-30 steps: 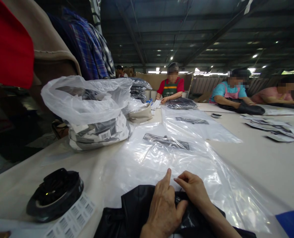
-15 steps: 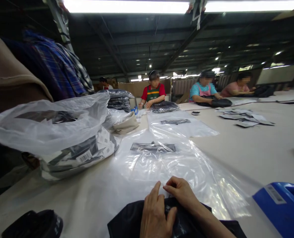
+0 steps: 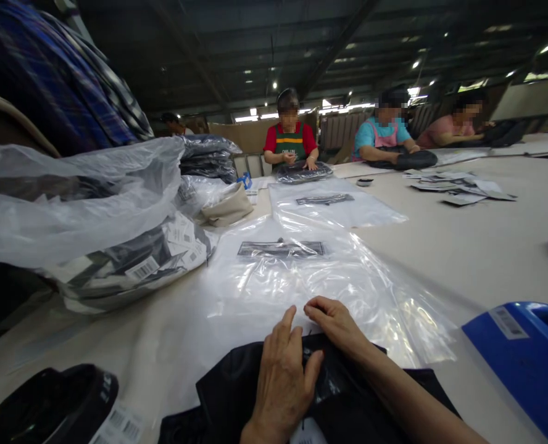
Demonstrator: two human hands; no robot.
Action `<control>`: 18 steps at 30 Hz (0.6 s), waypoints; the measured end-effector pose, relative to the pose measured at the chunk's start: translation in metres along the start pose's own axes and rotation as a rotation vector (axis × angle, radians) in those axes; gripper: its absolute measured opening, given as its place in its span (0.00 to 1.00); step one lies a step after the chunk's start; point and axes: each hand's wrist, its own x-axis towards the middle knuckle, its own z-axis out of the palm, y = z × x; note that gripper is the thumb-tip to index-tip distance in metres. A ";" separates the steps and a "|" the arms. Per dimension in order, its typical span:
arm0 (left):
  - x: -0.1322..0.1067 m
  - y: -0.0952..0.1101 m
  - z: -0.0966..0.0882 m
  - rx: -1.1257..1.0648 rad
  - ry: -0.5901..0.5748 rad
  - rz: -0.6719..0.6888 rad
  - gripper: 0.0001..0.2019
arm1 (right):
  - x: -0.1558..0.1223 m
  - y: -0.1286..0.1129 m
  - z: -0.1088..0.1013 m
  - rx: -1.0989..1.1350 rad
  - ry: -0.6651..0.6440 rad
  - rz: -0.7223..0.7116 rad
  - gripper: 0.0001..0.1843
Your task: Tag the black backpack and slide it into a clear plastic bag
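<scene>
A black garment (image 3: 228,379) lies at the front edge of the table, with a pale tag (image 3: 307,431) at its lower part. My left hand (image 3: 283,370) rests over it, thumb spread away from the fingers, gripping nothing visible. Beside it, near the garment's far edge, my right hand (image 3: 336,320) has its thumb and fingertips pinched together. Whatever sits in that pinch is too small to make out. Just beyond both hands, clear plastic bags (image 3: 274,280) with a black printed box lie flat.
A large plastic bag (image 3: 130,259) of tagged items stands at left. A blue plastic holder (image 3: 510,357) sits at right, and a black rolled item (image 3: 56,401) at near left. Loose cards (image 3: 459,185) lie farther back. Co-workers (image 3: 292,142) handle dark items across the table.
My view has tipped downward, so more of the black garment and its tag shows. Both hands keep nearly the same pose over the garment. The co-worker opposite has moved their hands.
</scene>
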 end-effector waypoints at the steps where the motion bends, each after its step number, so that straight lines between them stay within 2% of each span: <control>1: 0.000 0.000 0.000 0.011 -0.013 0.016 0.14 | -0.001 0.000 0.000 -0.004 0.005 -0.007 0.16; 6: -0.003 -0.010 0.008 0.078 -0.038 0.047 0.13 | -0.002 0.001 0.003 -0.041 0.039 -0.056 0.16; 10: -0.006 -0.020 0.020 0.091 -0.024 0.025 0.19 | -0.002 0.003 0.006 -0.086 0.068 -0.093 0.16; 16: -0.009 -0.016 0.028 -0.005 0.059 -0.091 0.23 | -0.004 0.005 0.010 -0.153 0.137 -0.141 0.17; 18: -0.008 -0.017 0.027 -0.018 0.018 -0.091 0.25 | -0.005 0.006 0.010 -0.169 0.155 -0.164 0.16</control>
